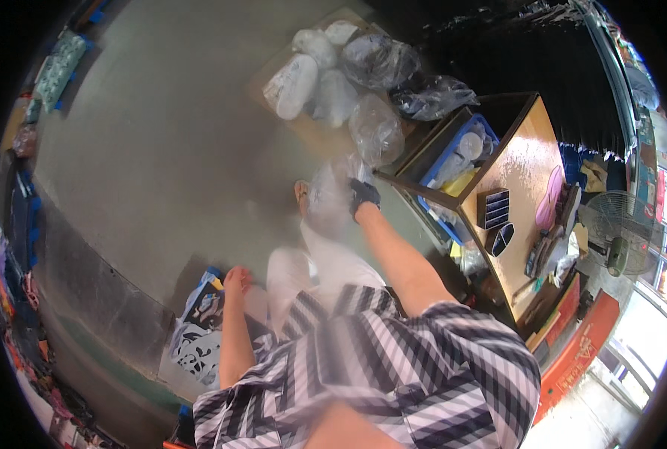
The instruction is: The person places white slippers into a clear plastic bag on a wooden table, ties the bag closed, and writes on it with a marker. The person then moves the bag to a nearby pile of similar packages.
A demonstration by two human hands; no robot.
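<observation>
My right hand [364, 197], in a dark glove, is closed on the top of a clear plastic bag [330, 196]. The bag hangs in front of my legs and looks pale and filled; its contents are too hazy to name. Beside my left knee hangs my bare left hand [237, 279], its fingers too blurred to read. Just below and left of that hand stands a bag [197, 352] with a black-and-white pattern. Farther ahead, several filled clear plastic bags [333, 97] lie together on a brown cardboard sheet [270, 73].
At my right is a wooden desk [524, 161] with a dark organizer [493, 208] on it. A blue crate [434, 179] of plastic-wrapped things sits in its open side. A standing fan [617, 232] and an orange bench-like piece [580, 352] are farther right. Piled goods line the far left.
</observation>
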